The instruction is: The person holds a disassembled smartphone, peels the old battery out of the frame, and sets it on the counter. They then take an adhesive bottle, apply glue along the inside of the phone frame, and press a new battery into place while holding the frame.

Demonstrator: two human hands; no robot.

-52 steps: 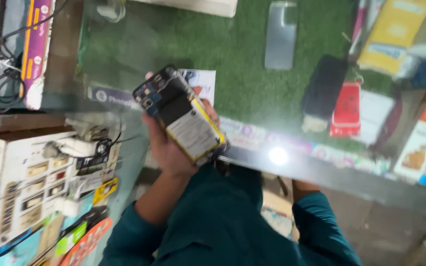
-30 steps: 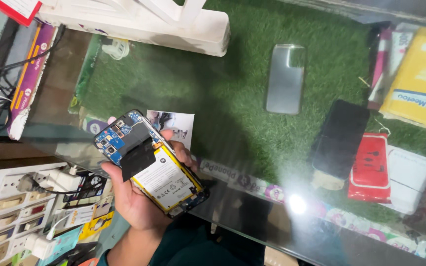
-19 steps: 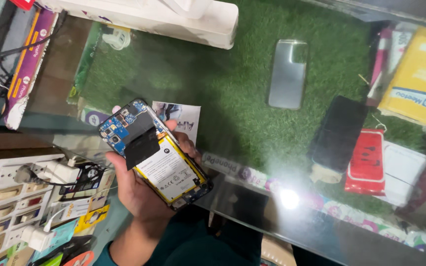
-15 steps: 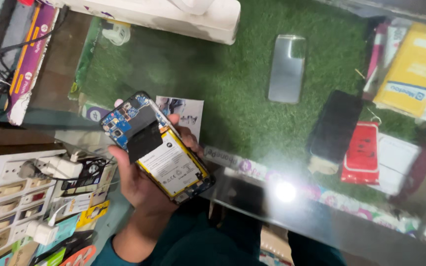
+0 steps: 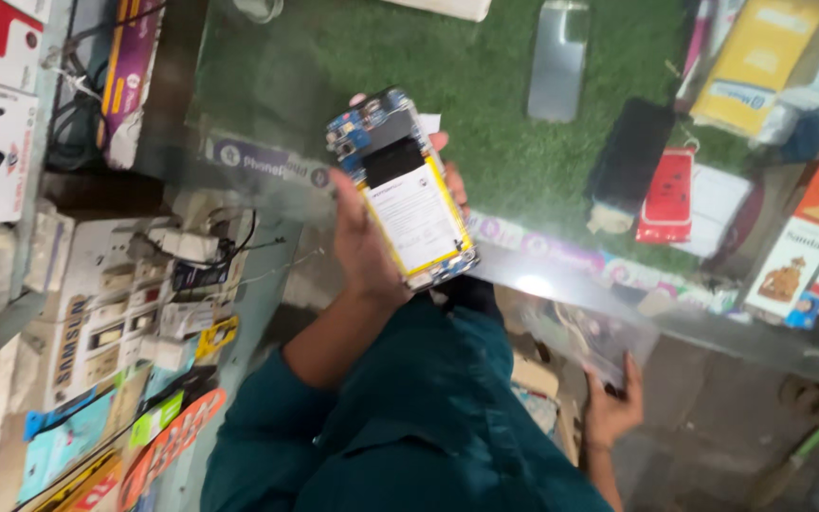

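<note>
One opened phone (image 5: pixel 405 190) lies cupped in the left hand (image 5: pixel 364 242), fingers wrapped around its edges, battery up for viewing; the right hand (image 5: pixel 613 412) hangs lower, grip unclear.

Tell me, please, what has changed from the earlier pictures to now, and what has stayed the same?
The left hand has turned the opened phone more upright, circuit board end away from the person. The right hand, out of view just before, now shows low under the glass counter, touching a clear bag. Unchanged: the left hand's hold on the phone, and the grey phone lying on the green mat.
</note>
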